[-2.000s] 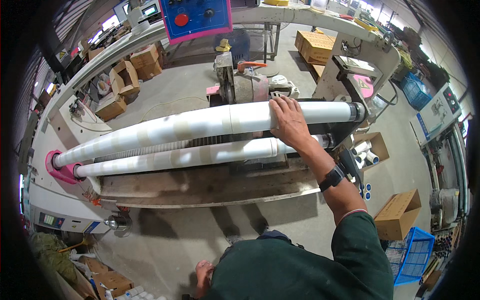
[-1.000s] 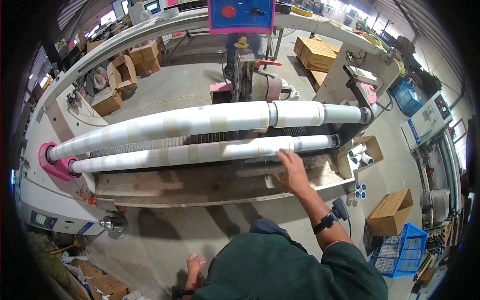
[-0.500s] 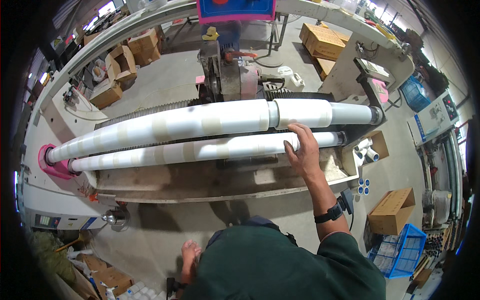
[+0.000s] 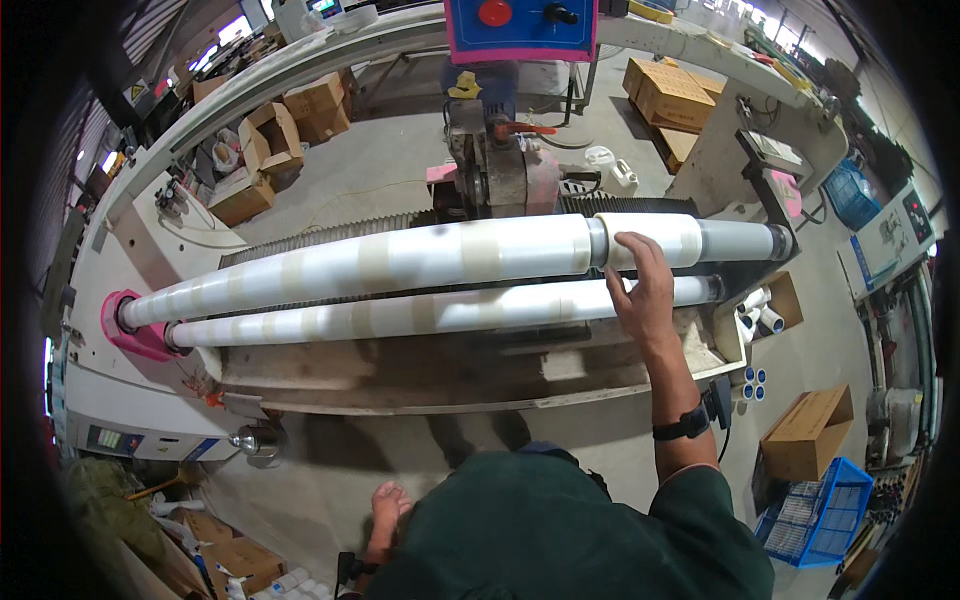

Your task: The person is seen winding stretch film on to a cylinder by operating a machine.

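My right hand (image 4: pixel 648 292) reaches up to a short white roll (image 4: pixel 652 241) on the upper bar of a long machine. Its fingertips touch the roll's left part, with thumb and fingers apart. Left of a narrow grey gap, a longer white wrapped roll (image 4: pixel 400 258) with several cream bands covers the same bar. Below runs a thinner, similarly banded white roll (image 4: pixel 400 314), passing behind my right hand. My left hand (image 4: pixel 390 500) hangs low beside my body, with nothing visible in it and its fingers loosely bent apart.
A pink bracket (image 4: pixel 132 340) supports the left bar ends. Behind the rolls stands a carriage (image 4: pixel 495 165) with a blue control box (image 4: pixel 522 28) above it. At the right are small white rolls (image 4: pixel 755 385), an open cardboard box (image 4: pixel 806 432) and a blue crate (image 4: pixel 818 515).
My right hand has moved up from the lower roll's right end onto the short roll. The whole view has shifted slightly. My left hand still hangs low.
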Demonstrator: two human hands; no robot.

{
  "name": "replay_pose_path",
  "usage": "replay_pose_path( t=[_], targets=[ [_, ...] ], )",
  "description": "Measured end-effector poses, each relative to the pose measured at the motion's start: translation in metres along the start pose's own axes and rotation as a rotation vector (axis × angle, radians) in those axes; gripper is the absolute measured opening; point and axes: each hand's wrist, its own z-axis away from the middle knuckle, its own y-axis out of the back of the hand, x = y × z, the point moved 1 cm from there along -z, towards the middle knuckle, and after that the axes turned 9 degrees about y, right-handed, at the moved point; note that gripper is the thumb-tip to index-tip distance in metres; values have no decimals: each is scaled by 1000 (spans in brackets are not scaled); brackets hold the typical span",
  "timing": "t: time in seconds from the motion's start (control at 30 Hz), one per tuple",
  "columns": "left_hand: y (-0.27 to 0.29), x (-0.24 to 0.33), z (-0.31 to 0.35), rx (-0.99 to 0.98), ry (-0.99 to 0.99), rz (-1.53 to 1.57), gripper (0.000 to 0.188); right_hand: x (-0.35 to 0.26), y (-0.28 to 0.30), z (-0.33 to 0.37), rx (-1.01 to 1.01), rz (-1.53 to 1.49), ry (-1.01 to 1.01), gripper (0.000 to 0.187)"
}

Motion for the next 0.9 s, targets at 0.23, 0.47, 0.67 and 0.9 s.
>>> replay_pose_path(
  t=[0.23,0.47,0.67,0.9],
  targets=[
    [32,-5,-9,55,14,57,39,-8,-12,-47,4,29,48,47],
    [28,-25,-12,-29,-14,144,27,-8,-22,-73,-68,-10,133,48],
    [25,-36,-16,-173,-88,230,13,-10,-29,-46,-108,20,84,48],
    [22,-23,-7,-5,-43,154,26,-15,-24,-24,-258,159,90,56]
  ],
)
